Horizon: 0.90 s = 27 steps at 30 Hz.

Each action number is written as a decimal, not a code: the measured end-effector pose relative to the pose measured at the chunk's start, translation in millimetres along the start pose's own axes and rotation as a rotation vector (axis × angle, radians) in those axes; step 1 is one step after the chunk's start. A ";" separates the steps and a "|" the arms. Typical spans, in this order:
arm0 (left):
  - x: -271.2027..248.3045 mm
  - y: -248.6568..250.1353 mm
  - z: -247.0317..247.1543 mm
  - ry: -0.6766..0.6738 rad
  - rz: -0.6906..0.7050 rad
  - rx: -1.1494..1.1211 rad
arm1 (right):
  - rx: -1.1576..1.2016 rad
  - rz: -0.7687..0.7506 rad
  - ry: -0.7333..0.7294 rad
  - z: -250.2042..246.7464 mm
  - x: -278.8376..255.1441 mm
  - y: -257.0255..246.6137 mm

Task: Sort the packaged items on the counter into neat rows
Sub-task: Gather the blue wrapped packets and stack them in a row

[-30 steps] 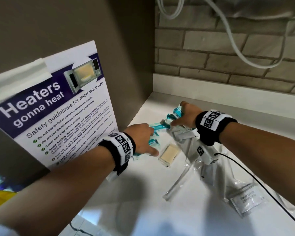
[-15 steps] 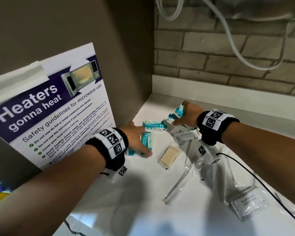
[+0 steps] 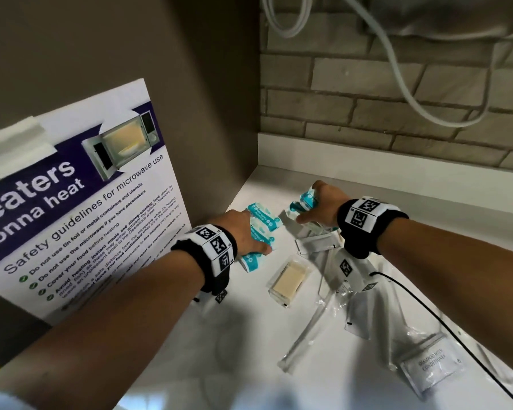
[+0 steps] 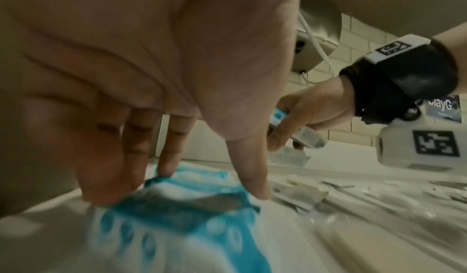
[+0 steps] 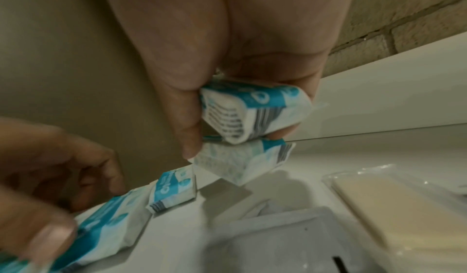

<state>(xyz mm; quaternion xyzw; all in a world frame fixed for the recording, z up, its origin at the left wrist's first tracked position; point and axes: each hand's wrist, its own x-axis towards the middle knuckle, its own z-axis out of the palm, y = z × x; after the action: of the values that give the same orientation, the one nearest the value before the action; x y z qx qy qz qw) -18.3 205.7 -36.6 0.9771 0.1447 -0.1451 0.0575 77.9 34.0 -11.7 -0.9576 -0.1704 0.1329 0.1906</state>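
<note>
Several small teal-and-white packets lie at the back left of the white counter (image 3: 219,365). My left hand (image 3: 256,232) presses flat, with straight fingers, on two of them (image 3: 258,255); the left wrist view shows the fingertips (image 4: 164,167) touching a teal packet (image 4: 182,207). Another teal packet (image 3: 264,213) lies just beyond that hand. My right hand (image 3: 313,205) pinches one teal packet (image 5: 255,113) between thumb and fingers, slightly off the counter. A second packet (image 5: 240,159) sits right under it; whether the hand holds that one too is unclear.
A wrapped cream soap bar (image 3: 289,279), white sachets (image 3: 317,242), a long clear packet (image 3: 308,332) and a shampoo sachet (image 3: 433,365) lie to the right. A microwave poster (image 3: 71,202) hangs on the left wall. A brick wall (image 3: 397,99) closes the back. A black cable (image 3: 427,315) crosses the counter.
My left hand has slid teal packets left toward the wall and now lies flatter on them. The right hand has stayed at the back, still holding its packet.
</note>
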 end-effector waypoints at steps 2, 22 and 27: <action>6.2 2.1 -7.2 0.046 0.005 0.047 | 0.021 0.002 0.012 0.8 3.8 0.5; 29.4 0.2 -6.1 -0.009 0.306 0.044 | -0.302 -0.301 -0.199 3.6 41.6 -16.9; 38.7 -1.7 -3.5 0.078 0.340 -0.162 | -0.222 -0.336 -0.201 11.0 47.1 -25.3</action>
<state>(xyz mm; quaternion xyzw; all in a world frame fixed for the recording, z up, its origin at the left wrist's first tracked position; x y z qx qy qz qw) 17.6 218.2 -45.0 0.9845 -0.0091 -0.0834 0.1539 110.1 77.3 -20.0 -0.9127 -0.3594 0.1746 0.0856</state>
